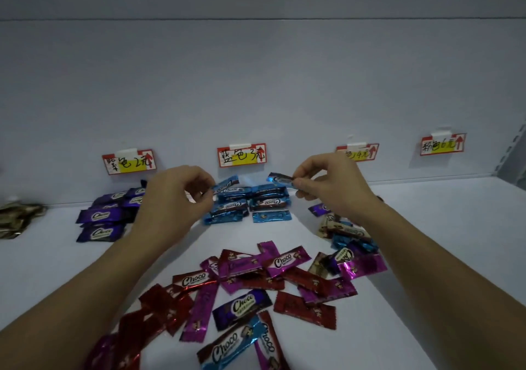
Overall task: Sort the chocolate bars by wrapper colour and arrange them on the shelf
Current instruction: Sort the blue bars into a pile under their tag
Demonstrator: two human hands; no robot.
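My left hand (176, 196) pinches one end of a blue-wrapped chocolate bar (227, 184) above the blue pile (247, 203). My right hand (327, 183) pinches a second blue bar (279, 178) by its right end, over the right side of that pile. The blue pile lies under the blue price label (242, 154). To the left, purple bars (105, 217) lie stacked under another label (129, 162). A mixed heap of red, magenta, purple and blue bars (256, 284) covers the near shelf between my forearms.
Gold wrappers (17, 219) lie at the far left. A small mixed clump of cream, blue and purple bars (344, 236) sits under my right wrist. Two more price labels (442, 144) hang on the back wall at the right. The shelf's right side wall (509, 153) rises there.
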